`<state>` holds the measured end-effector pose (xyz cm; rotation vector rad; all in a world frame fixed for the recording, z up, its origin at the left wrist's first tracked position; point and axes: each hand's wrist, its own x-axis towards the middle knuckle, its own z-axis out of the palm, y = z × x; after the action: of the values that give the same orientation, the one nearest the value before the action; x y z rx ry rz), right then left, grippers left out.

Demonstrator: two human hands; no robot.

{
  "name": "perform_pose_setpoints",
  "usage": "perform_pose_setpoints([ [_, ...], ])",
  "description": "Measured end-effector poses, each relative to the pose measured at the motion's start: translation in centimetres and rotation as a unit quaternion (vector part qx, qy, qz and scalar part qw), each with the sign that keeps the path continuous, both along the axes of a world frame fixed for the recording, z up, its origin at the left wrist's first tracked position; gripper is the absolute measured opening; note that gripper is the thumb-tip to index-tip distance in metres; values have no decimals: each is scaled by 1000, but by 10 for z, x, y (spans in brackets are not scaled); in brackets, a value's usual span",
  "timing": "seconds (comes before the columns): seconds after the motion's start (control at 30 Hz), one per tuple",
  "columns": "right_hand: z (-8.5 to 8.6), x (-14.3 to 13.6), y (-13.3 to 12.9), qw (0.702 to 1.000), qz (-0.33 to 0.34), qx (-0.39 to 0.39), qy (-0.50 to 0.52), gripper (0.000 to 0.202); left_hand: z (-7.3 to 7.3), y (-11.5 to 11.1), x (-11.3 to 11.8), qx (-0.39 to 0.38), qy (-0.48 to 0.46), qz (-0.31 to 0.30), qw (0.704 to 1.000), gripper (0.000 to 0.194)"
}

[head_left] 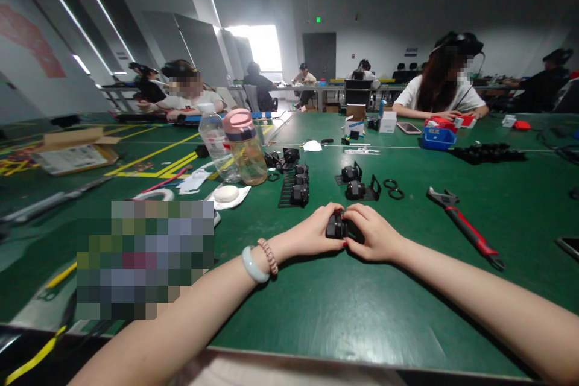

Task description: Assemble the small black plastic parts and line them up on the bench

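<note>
Both hands meet over the green table (316, 301). My left hand (319, 230) is closed around the left side of a black plastic fitting with a ribbed, nut-like body (335, 226). From the right, my right hand (373, 232) curls its fingers and thumb onto the same fitting, hiding part of it. Beyond the hands stand similar black fittings on brackets (357, 189), with a further row of them (299, 193) to the left. Two loose black ring nuts (396, 193) lie beside the brackets. An adjustable wrench with red-and-black handle (470, 230) rests to the right.
A pink-lidded bottle (246, 151) and a clear plastic bottle (215, 142) stand at the left, behind a round white object (226, 194). A blue bin (438, 136) and a phone (408, 128) are farther back. Several people sit at tables beyond.
</note>
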<state>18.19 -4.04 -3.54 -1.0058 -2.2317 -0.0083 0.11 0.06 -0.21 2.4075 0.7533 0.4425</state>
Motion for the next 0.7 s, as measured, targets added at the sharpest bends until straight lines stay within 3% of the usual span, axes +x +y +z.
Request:
perform_pose_setpoints([
  [0.7, -1, -1, 0, 999, 5, -36, 30, 40, 0, 1, 0, -9, -2, 11, 1000, 57],
])
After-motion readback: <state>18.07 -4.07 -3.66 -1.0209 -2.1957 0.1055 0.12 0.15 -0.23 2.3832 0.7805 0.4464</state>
